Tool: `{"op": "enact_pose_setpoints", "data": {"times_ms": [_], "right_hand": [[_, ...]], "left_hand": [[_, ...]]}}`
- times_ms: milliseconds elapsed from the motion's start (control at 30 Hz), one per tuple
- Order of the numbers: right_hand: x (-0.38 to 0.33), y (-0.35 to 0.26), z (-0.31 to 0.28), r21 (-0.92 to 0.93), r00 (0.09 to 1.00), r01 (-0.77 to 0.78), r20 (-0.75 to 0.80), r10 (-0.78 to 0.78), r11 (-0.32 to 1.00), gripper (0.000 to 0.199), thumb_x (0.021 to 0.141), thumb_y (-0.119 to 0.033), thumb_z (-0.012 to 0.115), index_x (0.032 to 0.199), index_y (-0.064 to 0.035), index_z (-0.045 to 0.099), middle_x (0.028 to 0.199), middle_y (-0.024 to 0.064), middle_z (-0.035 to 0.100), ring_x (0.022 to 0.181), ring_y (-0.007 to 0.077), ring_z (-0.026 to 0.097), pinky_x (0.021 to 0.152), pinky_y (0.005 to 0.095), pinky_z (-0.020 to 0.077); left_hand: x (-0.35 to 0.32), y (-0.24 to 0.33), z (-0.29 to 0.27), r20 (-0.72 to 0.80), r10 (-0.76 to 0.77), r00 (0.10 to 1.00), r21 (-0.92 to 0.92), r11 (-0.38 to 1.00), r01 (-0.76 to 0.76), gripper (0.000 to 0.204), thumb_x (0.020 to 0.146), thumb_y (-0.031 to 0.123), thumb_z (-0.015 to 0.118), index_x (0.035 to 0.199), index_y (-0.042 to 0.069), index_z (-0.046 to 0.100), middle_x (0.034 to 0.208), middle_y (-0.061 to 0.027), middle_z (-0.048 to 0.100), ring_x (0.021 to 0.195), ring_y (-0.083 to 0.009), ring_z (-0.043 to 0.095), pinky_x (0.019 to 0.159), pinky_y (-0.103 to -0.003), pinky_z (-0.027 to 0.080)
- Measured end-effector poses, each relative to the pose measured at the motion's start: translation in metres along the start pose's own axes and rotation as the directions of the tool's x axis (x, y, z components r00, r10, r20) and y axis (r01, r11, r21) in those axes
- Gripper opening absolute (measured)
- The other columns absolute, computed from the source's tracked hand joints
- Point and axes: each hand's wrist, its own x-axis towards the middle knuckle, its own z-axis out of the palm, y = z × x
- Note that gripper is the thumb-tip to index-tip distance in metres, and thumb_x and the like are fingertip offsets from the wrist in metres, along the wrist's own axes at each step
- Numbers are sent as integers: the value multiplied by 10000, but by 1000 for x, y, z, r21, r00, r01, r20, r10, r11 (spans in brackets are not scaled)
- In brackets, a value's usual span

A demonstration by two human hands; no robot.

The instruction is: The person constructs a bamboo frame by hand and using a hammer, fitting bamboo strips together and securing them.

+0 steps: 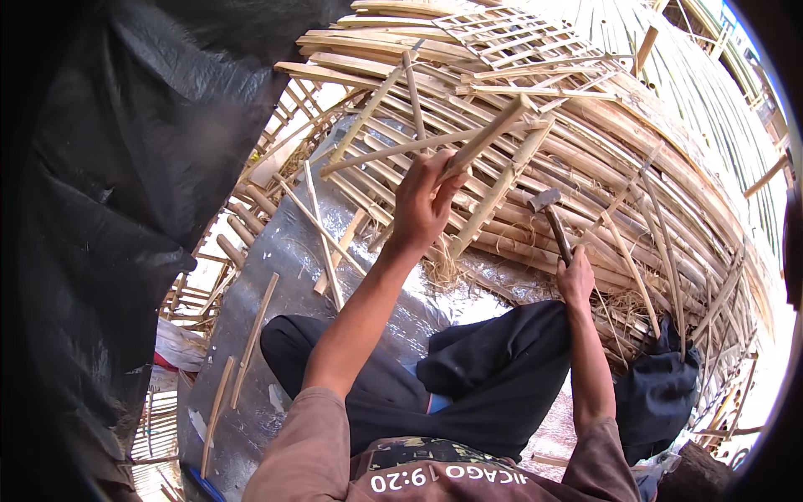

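Hands are working apart: the left hand [424,201] is clamping a bamboo slat [489,134], whose long axis is running up and right from the fist; the right hand [575,280] is gripping a hammer [552,219], head raised just right of the slat. Both are hanging over the woven bamboo frame [585,159]. Loose sticks [322,234] are lying on the silver sheet [276,284] beside the black-trousered knees.

One hammer [552,219]; two hands, left hand [424,203] and right hand [575,280]; one woven lattice panel [523,35]; one black tarpaulin [125,167]; one dark cloth bundle [658,386]. Bamboo slats [585,159]: too many to count.
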Motion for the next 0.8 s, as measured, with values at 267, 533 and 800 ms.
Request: {"op": "enact_pose_setpoints", "data": {"times_ms": [267, 533, 800], "right_hand": [[-18, -30, -26, -9, 975, 181, -128, -180, 983, 343, 870, -254, 662, 1105, -30, 551, 1076, 187, 593, 1032, 371, 580, 880, 468, 475], [-67, -93, -61, 571, 961, 277, -180, -212, 772, 221, 942, -159, 654, 1088, -7, 586, 927, 133, 661, 793, 229, 642, 712, 341, 518], [-139, -190, -123, 919, 943, 137, -7, -333, 370, 221, 1007, -149, 576, 1156, 14, 564, 879, 108, 659, 774, 151, 634, 703, 302, 510]], "left_hand": [[31, 79, -112, -199, 77, 977, 24, 997, -74, 427, 1034, 341, 520, 1215, -41, 581, 888, -79, 620, 721, -152, 575, 616, -274, 460], [58, 130, -146, 551, -393, 736, 165, 916, 366, 402, 1048, 400, 467, 1127, 19, 568, 737, -197, 614, 683, -370, 645, 597, -424, 467], [-70, 118, -206, 663, -563, 493, 191, 764, 616, 382, 1060, 377, 460, 1063, 4, 539, 662, -159, 483, 604, -250, 455, 594, -389, 422]]}}
